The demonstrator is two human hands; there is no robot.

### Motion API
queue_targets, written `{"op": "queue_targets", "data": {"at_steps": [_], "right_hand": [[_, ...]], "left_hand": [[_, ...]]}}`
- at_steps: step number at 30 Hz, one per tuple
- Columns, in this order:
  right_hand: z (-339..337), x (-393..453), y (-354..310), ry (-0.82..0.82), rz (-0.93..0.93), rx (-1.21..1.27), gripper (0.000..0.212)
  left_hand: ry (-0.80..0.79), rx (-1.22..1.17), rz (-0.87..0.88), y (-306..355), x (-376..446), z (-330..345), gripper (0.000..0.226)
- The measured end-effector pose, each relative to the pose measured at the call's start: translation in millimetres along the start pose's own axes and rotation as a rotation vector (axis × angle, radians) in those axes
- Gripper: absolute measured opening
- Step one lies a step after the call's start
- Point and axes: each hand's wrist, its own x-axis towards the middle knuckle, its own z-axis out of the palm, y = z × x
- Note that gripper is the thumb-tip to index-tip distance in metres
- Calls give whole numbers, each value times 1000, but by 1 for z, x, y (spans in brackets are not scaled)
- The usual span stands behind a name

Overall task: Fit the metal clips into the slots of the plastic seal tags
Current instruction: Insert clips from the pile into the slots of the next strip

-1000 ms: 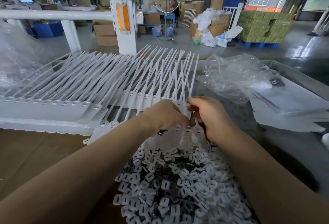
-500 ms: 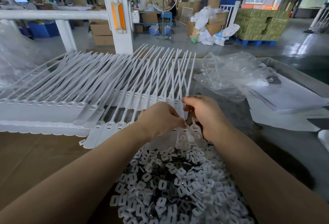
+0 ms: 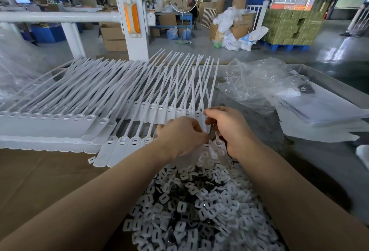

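I'm partway through a long run, by the look of it. Both my hands are together at the near row of seal tags [image 3: 127, 145]: my left hand [image 3: 179, 137] is curled with its fingertips pinching something small at the head of one tag, and my right hand [image 3: 227, 129] is curled round that tag's strap, steadying it — the clip itself is hidden between my fingers, so I can't tell whether it is seated yet. Below my wrists lies the heap of clips [image 3: 199, 206], still very large, so most of the work is ahead. Behind, on the tabletop [image 3: 30, 180], a wide fan of tags [image 3: 60, 123] lies in overlapping rows; whether their slots are already filled is too small to make out.
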Motion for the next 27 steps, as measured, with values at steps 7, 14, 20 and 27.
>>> {"op": "queue_targets", "data": {"at_steps": [7,14,20,27], "right_hand": [[1,-1,0,2,-11,-5,11],[1,-2,0,8,-7,-4,10],[0,-2,0,15,-9,-28,10],[0,-2,0,10,-12,-30,11]], "left_hand": [[10,79,-20,3,-1,0,29],[-38,21,-22,0,1,-3,22],[-101,-90,-25,-4,2,-3,19],[-93,-69,-33,0,3,0,16]]}}
